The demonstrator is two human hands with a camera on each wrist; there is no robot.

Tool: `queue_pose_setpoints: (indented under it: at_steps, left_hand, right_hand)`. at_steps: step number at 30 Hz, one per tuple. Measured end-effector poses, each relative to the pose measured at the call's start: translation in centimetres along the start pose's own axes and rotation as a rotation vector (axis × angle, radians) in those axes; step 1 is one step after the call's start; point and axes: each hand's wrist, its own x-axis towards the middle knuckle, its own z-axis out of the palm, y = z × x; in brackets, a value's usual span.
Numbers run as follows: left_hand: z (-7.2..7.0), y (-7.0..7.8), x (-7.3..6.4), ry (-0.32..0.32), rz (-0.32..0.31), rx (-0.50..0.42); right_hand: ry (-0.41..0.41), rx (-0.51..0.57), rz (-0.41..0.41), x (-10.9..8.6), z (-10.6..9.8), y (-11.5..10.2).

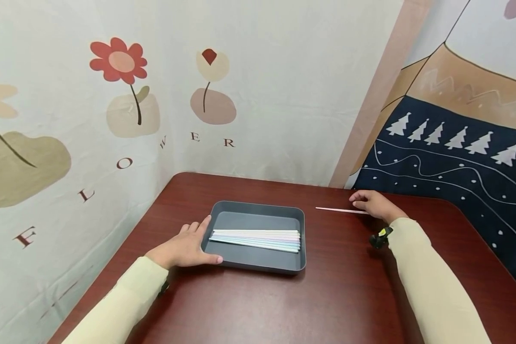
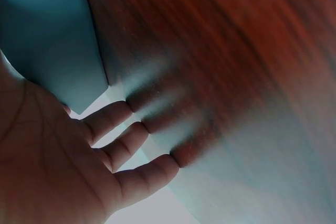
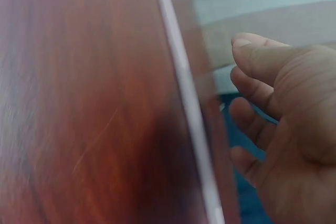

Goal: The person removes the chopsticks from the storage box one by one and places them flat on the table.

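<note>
A dark grey rectangular tray (image 1: pixel 253 220) sits on the table with a bundle of thin pastel sticks (image 1: pixel 255 240) lying lengthwise in it. At its left end my left hand (image 1: pixel 185 248) rests spread, thumb along the near rim and index finger at the far corner. The left wrist view has straight fingers (image 2: pixel 142 182) beside the tray's dark wall (image 2: pixel 58 35). Right of the tray a single thin pale pink stick (image 1: pixel 337 209) lies on the table. My right hand (image 1: pixel 380 206) hovers over its right end. In the right wrist view the loosely bent fingers are apart from the stick (image 3: pixel 186 87).
The reddish-brown wooden table (image 1: pixel 284 306) has rounded far corners. Behind and to the left hangs a pale cloth (image 1: pixel 275 86) printed with flowers and letters; a dark blue tree-patterned cloth (image 1: pixel 447 162) hangs at the right edge.
</note>
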Motion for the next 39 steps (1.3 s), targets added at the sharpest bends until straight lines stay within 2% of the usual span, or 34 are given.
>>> queue_pose_setpoints:
  at_steps: [7,20,25,33,39]
  left_hand:
    - [0.1,0.1,0.1,-0.005,-0.001,-0.004]
    - [0.4,0.2,0.0,-0.012,-0.010,0.003]
    - [0.3,0.1,0.1,-0.009,-0.014,0.008]
    - [0.0,0.1,0.1,-0.014,-0.006,0.000]
    - [0.1,0.2,0.1,-0.013,-0.013,0.004]
  right_hand:
    - [-0.049,-0.032,-0.118,0.0,0.1,-3.1]
    - [-0.120,0.025,-0.259,1.1,3.2,-9.7]
    - [-0.150,0.033,-0.298,1.6,4.9,-12.4]
    - [-0.253,-0.002,-0.370,2.6,8.6,-16.6]
    - [-0.310,0.055,-0.430,3.6,11.4,-18.5]
